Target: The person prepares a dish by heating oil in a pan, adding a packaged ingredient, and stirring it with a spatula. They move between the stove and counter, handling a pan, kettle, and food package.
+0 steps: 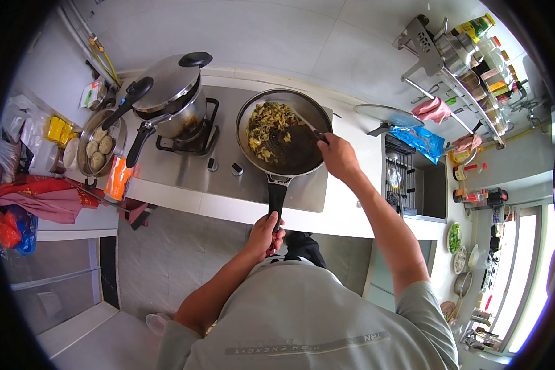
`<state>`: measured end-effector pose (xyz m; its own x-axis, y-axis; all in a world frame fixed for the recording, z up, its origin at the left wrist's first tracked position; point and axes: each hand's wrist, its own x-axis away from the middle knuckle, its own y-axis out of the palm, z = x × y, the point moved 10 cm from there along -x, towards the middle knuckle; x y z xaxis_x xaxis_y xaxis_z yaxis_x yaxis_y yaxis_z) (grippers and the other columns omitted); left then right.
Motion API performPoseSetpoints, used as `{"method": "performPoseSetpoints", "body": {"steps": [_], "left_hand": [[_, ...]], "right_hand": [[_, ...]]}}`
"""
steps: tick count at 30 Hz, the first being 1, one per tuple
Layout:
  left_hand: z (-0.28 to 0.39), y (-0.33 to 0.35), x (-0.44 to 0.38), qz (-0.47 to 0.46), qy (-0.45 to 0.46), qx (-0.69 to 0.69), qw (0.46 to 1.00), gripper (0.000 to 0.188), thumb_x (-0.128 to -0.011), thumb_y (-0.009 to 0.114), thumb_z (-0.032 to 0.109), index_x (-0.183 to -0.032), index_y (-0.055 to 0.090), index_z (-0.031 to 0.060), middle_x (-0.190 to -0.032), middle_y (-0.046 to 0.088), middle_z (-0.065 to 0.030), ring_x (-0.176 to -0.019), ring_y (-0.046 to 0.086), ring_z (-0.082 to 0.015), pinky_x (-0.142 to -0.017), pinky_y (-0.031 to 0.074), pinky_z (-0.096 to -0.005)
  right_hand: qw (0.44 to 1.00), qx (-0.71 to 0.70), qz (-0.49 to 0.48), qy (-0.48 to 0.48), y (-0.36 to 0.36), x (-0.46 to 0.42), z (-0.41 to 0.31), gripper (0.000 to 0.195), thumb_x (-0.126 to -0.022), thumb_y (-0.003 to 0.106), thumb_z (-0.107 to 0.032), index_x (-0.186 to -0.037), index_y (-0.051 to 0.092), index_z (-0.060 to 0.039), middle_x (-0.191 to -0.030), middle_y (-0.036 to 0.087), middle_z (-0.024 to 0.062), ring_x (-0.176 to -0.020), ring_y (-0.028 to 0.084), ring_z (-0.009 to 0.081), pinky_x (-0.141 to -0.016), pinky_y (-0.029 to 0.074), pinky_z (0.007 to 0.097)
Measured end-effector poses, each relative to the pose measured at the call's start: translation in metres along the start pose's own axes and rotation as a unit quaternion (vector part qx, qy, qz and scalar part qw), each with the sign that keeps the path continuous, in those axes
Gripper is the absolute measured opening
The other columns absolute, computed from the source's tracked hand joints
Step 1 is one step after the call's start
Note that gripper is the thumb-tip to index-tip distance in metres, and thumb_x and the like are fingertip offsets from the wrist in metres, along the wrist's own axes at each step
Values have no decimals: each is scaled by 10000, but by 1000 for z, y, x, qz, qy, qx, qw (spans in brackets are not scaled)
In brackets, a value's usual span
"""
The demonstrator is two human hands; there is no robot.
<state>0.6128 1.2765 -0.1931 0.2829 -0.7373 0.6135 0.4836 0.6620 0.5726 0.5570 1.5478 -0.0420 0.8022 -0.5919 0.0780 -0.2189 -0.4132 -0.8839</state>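
Observation:
A frying pan point(314, 159) sits over the right side of the gas stove, its black handle point(277, 199) pointing towards me. My left hand point(262, 236) is closed around the end of that handle. Chopped, cooked greens point(268, 127) lie in the left half of the pan, while the right half shows dark bare metal. My right hand point(337, 155) grips the dark handle of a spatula point(307, 122) above the pan's right rim. The spatula slants down to the upper edge of the greens, which partly hide its tip.
A pressure cooker point(173, 115) with its lid tilted stands on the left burner. Further left, a steel pot point(84, 159) holds several round pale items. A glass lid point(388, 114) leans on the wall near the sink point(432, 185). Above hangs a spice rack point(467, 88).

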Motion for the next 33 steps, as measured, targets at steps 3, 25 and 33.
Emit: {"method": "performPoseSetpoints", "body": {"steps": [3, 25, 33], "left_hand": [[-1, -2, -2, -4, 0, 2, 1000, 421, -1060, 509, 505, -1030, 533, 86, -690, 526, -12, -486, 462, -110, -436, 374, -260], [-1, -2, -1, 4, -1, -18, 1000, 451, -1052, 489, 550, -1024, 524, 101, -681, 518, 4, -453, 441, -101, -386, 302, -257], [-4, -2, -1, -1, -12, -10, 1000, 441, -1054, 494, 542, -1027, 532, 103, -687, 526, 5, -458, 446, -101, -391, 307, -255]], "right_hand": [[996, 79, -29, -29, 19, 20, -9, 250, -1019, 548, -270, -1054, 581, -25, -896, 695, 254, -915, 660, 480, -800, 523, 553], [992, 64, -84, -75, -88, 33, 15, 237, -934, 667, -207, -1069, 703, -16, -799, 676, 208, -714, 638, 370, -685, 500, 433], [983, 85, -157, -29, -72, 115, 29, 211, -953, 640, -237, -1047, 668, -50, -906, 695, 220, -851, 669, 439, -755, 522, 511]]}}
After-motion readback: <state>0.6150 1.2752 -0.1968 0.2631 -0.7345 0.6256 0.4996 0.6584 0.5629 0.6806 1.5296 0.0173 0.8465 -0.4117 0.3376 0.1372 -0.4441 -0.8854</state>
